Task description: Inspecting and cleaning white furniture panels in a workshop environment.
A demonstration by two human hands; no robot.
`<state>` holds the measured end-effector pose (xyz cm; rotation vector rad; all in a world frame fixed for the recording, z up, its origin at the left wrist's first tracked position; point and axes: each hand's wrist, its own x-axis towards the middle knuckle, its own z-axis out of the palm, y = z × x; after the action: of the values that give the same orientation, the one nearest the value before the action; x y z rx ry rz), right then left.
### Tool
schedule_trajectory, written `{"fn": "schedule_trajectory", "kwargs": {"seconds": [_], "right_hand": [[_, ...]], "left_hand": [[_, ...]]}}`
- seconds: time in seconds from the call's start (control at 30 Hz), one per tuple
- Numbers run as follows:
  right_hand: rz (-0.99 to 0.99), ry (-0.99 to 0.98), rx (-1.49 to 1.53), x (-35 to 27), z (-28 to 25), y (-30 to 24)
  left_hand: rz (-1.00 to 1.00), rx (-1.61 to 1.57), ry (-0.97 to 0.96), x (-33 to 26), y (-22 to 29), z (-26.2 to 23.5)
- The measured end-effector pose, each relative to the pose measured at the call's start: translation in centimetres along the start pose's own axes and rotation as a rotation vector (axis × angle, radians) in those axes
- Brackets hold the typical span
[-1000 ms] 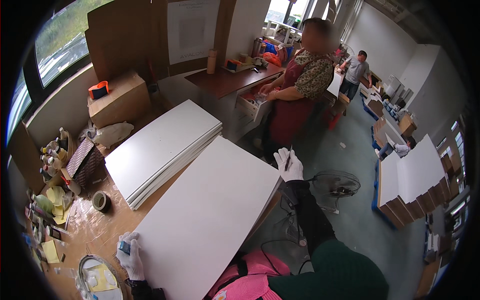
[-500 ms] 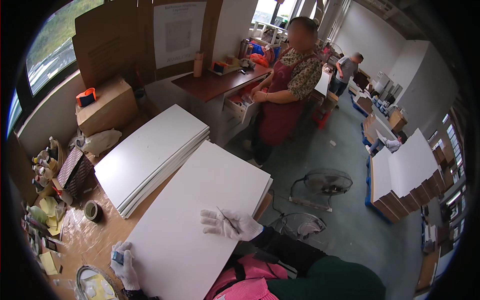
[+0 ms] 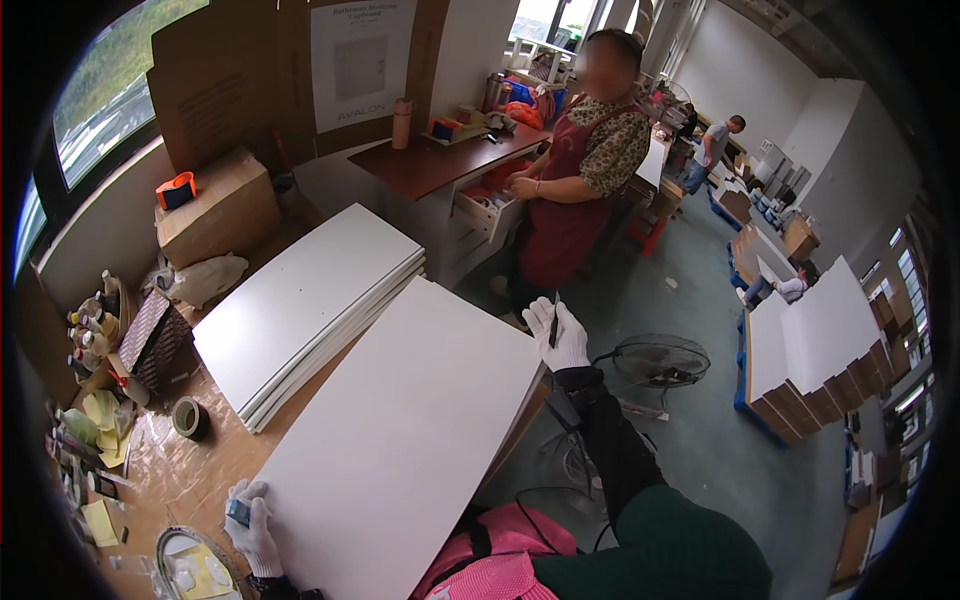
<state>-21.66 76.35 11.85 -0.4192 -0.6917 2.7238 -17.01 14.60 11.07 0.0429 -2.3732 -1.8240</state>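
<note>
A large white flat panel (image 3: pixel 400 400) lies before me on a stack at the table's near edge. My left hand (image 3: pixel 255 535), in a white glove, is at the panel's lower left edge, its fingers closed round a small blue block (image 3: pixel 238 512). My right hand (image 3: pixel 562 338), also gloved, is raised beside the panel's far right corner, palm turned up. A thin, dark, pointed tool (image 3: pixel 554 330) lies across that palm, held by the fingers; its exact kind is too small to tell.
More white panels (image 3: pixel 310 290) are stacked to the left. A tape roll (image 3: pixel 190 418), a round tin (image 3: pixel 190 570) and several bottles (image 3: pixel 95 325) sit on the table (image 3: pixel 235 470). Floor fans (image 3: pixel 660 360) stand at right. A person in a red apron (image 3: pixel 565 200) stands at a drawer.
My right hand has moved from over the panel's middle to its far right corner, carrying the thin tool. My left hand has stayed at the left edge with the blue block.
</note>
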Motion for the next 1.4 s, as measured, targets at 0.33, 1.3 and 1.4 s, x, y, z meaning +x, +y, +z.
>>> {"fn": "schedule_trajectory", "kwargs": {"seconds": [0.33, 1.3, 1.4], "right_hand": [[0.534, -0.365, -0.116, -11.4, 6.3, 15.4], [0.769, -0.444, -0.159, -14.9, 7.5, 17.8], [0.764, -0.436, -0.158, -15.0, 7.6, 17.9]], "left_hand": [[-0.038, -0.176, 0.107, -0.6, -0.1, 0.2], [-0.022, 0.081, 0.086, 0.4, -1.8, 0.2], [-0.026, 0.095, 0.091, 0.4, -2.6, 0.3]]}}
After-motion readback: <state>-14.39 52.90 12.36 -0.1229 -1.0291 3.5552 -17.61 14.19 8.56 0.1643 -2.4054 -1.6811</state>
